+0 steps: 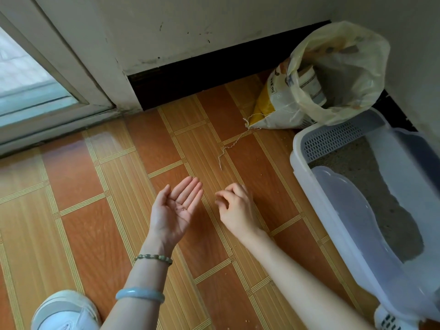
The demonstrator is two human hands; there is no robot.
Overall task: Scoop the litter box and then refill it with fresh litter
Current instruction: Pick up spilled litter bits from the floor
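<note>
My left hand (175, 210) is held palm up over the floor, fingers apart, with a few tiny dark grains on the palm. Just to its right, my right hand (235, 208) hovers over the floor with its fingers curled and thumb and forefinger pinched; whether a grain is between them I cannot tell. The white litter box (307, 186) stands at the right with grey litter (371, 186) in it and a slotted grey panel at its far end. Behind it lies a white and yellow litter bag (269, 106), with a loose thread trailing from it.
A bin lined with a pale yellow plastic bag (345, 70) stands in the corner beside the litter bag. A glass door with a sill is at the left. Part of a slotted white object (388, 320) shows at the bottom right. My white shoe (64, 313) is bottom left. Small crumbs dot the tiled floor.
</note>
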